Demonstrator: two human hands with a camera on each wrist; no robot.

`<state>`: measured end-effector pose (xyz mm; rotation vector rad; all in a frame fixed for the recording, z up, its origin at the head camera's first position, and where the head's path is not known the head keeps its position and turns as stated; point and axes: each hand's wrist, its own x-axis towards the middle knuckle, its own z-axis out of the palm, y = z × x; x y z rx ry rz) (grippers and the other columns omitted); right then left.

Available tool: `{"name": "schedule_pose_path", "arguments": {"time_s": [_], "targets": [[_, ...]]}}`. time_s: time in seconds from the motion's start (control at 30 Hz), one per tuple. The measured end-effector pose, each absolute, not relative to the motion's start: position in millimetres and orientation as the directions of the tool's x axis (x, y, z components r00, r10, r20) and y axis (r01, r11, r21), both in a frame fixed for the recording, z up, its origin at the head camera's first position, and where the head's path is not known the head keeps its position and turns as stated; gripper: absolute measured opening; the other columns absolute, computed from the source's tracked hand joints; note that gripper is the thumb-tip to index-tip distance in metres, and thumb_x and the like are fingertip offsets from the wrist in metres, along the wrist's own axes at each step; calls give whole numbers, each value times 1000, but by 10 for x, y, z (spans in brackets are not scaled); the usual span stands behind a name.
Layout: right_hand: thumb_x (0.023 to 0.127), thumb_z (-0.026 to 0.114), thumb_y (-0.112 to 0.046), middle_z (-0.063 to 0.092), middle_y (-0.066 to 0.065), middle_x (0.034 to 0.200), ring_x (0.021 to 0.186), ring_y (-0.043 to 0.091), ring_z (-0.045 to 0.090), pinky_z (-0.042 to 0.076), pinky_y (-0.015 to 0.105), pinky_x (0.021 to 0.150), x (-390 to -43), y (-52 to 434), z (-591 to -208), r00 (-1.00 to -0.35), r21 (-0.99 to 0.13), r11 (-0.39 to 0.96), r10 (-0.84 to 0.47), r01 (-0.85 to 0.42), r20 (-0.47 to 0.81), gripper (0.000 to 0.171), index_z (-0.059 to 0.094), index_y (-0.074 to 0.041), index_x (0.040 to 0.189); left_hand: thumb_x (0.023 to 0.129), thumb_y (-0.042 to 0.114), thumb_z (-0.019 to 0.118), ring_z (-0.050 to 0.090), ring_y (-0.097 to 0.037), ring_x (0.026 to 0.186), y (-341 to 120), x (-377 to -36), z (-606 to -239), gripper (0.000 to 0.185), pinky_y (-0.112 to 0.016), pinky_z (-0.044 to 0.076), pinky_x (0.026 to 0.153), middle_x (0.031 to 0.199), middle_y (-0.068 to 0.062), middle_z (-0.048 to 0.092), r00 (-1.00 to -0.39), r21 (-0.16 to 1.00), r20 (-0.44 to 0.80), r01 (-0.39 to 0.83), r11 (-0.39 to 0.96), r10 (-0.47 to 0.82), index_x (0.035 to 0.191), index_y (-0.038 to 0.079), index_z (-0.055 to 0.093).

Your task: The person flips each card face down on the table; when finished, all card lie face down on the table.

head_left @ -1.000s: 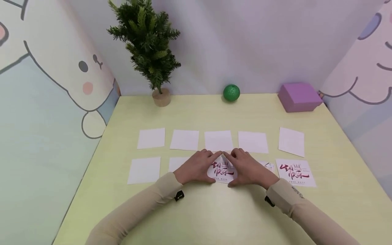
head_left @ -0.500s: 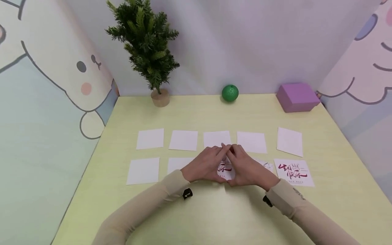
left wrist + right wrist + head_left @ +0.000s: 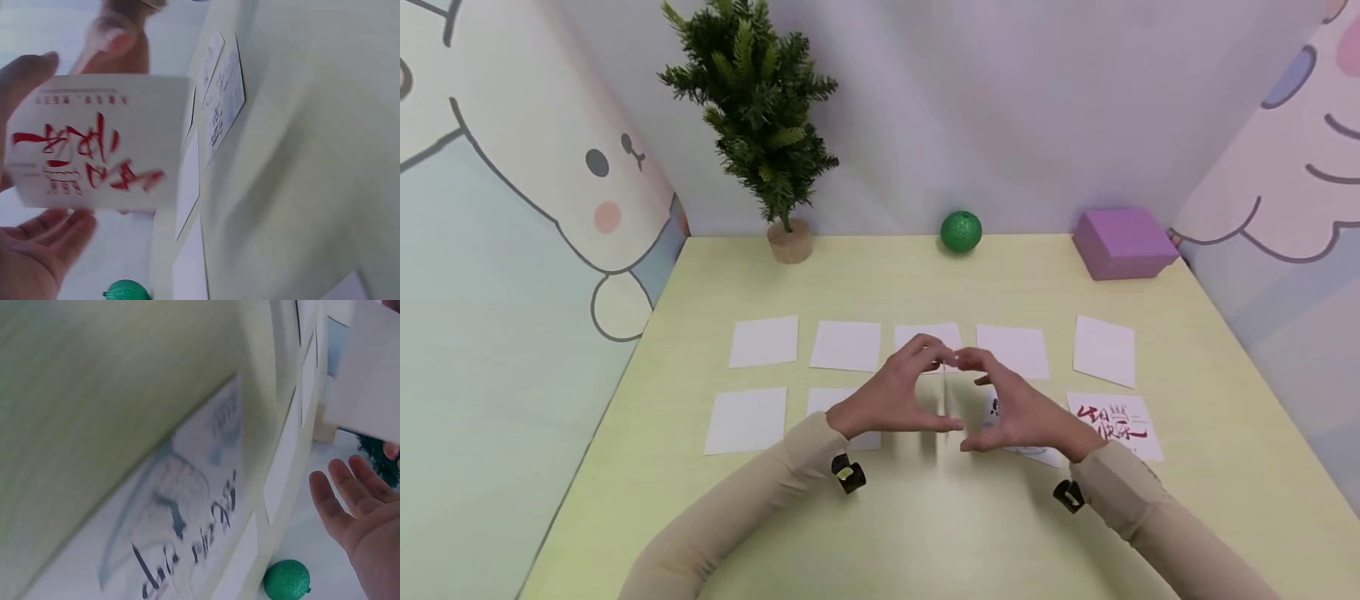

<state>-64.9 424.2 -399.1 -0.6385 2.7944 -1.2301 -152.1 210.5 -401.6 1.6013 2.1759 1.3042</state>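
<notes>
A white greeting card (image 3: 94, 147) with red Chinese lettering stands upright, edge-on in the head view, above the table. My left hand (image 3: 891, 396) holds it between thumb and fingers, across its upper and lower edges. Close on its other side is my right hand (image 3: 1026, 412), whose fingers (image 3: 356, 497) look straight and apart from the card in the right wrist view. Below the right hand lies a card with a grey drawing and black writing (image 3: 187, 500), partly covered in the head view. Another card with red lettering (image 3: 1116, 425) lies face up to its right.
Blank white cards (image 3: 763, 342) form a back row, with more blank ones (image 3: 747, 421) at the front left. Behind them stand a small artificial tree (image 3: 771, 117), a green glittery ball (image 3: 961, 232) and a purple box (image 3: 1126, 243).
The red-lettered card lay flat between both hands earlier. It has been lifted and turned upright. The hands have risen, and the card with black writing shows more under the right hand.
</notes>
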Motion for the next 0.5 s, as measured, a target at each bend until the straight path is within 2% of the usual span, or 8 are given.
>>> {"name": "schedule_pose_path", "arguments": {"time_s": [0.1,0.2,0.37,0.5], "targets": [[65,89,-25,49,0,131,121,18,50,49,45,96,-663,4160,-4085,-889,-700,582,-423,-413,174,78,43,-13,127,67,32,89,52,-17,117,2020,-1520,-4051,61,-27,48,99,123,-5,50,-459,763,396,646,-7,795,107,11,47],[64,85,-21,49,2,129,114,15,53,50,43,93,-682,4117,-4145,-874,-623,632,-445,-461,196,62,50,-16,115,66,34,89,51,-17,119,1910,-1524,-4119,61,-28,48,99,126,-6,50,-482,731,388,680,57,785,102,12,45],[63,83,-27,52,12,134,113,24,57,51,43,92,-709,4140,-4177,-889,-421,788,-443,-449,118,57,57,-17,113,65,51,84,41,-23,127,1725,-1559,-4259,55,-47,41,97,133,-9,46,-501,506,287,803,315,817,99,20,55],[64,83,-35,54,13,134,119,29,56,48,45,98,-719,4155,-4210,-889,-319,841,-458,-436,9,55,63,-16,112,65,58,78,43,-25,124,1664,-1577,-4338,51,-50,38,94,129,-6,51,-491,350,171,841,413,854,97,23,61]]}}
